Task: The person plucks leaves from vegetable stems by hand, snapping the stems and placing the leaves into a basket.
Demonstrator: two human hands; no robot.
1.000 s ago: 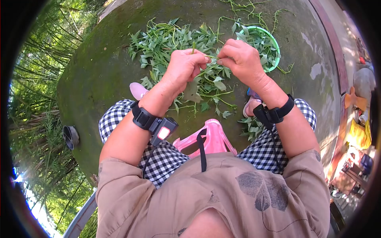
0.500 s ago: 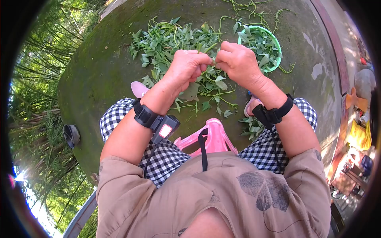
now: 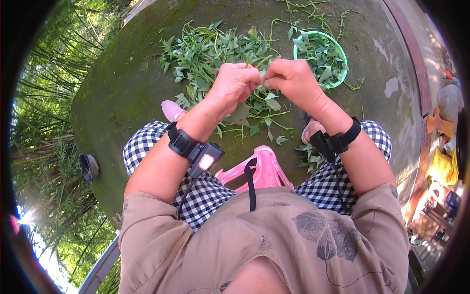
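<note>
My left hand [image 3: 234,84] is closed around a leafy green stem [image 3: 264,61], which sticks out above the fingers. A broad leaf [image 3: 239,115] hangs below that hand. Thumb and fingers pinched, my right hand [image 3: 293,81] meets the left at the stem; the exact pinch point is partly hidden by the fingers. Beyond both hands lies a heap of leafy greens [image 3: 205,51] on the ground. Just past the right hand stands a round green basket [image 3: 345,63] with picked leaves [image 3: 323,56] in it.
A pink plastic stool [image 3: 267,159] shows between my knees. Loose vine stems [image 3: 342,22] trail beyond the basket on the mossy concrete [image 3: 122,83]. A dark pot [image 3: 88,168] sits at the left by bushes. A yellow bag [image 3: 444,166] and clutter lie at the right.
Both hands have shifted slightly, the right one a little lower with its knuckles turned. The stem and hanging leaf have moved slightly right with my left hand.
</note>
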